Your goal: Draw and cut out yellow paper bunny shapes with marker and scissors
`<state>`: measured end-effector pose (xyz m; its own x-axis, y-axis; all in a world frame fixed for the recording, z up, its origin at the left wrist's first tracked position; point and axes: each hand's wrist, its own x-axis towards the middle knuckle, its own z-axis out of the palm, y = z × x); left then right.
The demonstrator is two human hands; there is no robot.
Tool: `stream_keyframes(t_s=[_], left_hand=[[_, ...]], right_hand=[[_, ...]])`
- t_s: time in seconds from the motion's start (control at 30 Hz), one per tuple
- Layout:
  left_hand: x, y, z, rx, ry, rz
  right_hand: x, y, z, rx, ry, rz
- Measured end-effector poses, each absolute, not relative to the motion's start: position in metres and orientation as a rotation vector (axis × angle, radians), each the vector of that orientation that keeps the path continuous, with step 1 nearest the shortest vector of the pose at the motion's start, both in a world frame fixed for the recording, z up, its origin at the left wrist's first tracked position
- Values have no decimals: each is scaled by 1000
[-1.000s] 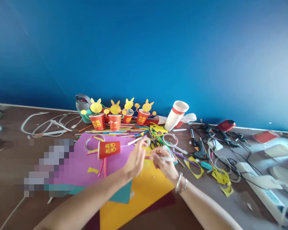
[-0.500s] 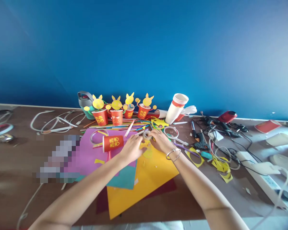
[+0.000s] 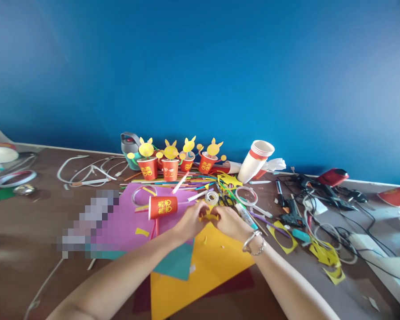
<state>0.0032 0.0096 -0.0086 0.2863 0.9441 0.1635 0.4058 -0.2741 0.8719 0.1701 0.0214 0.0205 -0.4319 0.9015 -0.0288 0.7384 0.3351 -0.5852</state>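
My left hand [image 3: 192, 221] and my right hand [image 3: 232, 222] meet over the top of an orange paper sheet [image 3: 216, 262]. Both are closed, their fingertips pinching a small yellow paper cutout [image 3: 209, 217] between them; its outline is partly hidden by the fingers. Just behind them lies a small roll of clear tape [image 3: 212, 198], touched by neither hand. Dark-handled scissors [image 3: 228, 200] rest beyond my right hand, with a white and blue tube [image 3: 246, 216] beside it. To the left, a red paper cup [image 3: 163, 207] lies on its side on purple paper [image 3: 120, 229].
Red cups with yellow paper animal heads [image 3: 170, 151] stand along the blue wall. A stack of white cups [image 3: 256, 160] leans to their right. Glue guns [image 3: 291, 215], black cables and yellow scraps [image 3: 325, 253] clutter the right side. White cable [image 3: 86, 171] coils at the left.
Both hands have left the tape roll, which now lies behind them, and have come nearer to hold the yellow cutout. The camera view has shifted, so the scene sits lower and further right.
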Motion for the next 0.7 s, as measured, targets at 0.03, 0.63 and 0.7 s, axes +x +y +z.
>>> stream_keyframes(t_s=[0.03, 0.63, 0.7], left_hand=[[2, 12, -7, 1696, 1184, 1043], [5, 15, 11, 1061, 1068, 1148], [5, 15, 10, 1020, 1090, 1176]], right_hand=[[170, 23, 23, -1468, -2198, 850], [180, 36, 28, -1207, -1642, 1126], [188, 40, 29, -1272, -1708, 943]])
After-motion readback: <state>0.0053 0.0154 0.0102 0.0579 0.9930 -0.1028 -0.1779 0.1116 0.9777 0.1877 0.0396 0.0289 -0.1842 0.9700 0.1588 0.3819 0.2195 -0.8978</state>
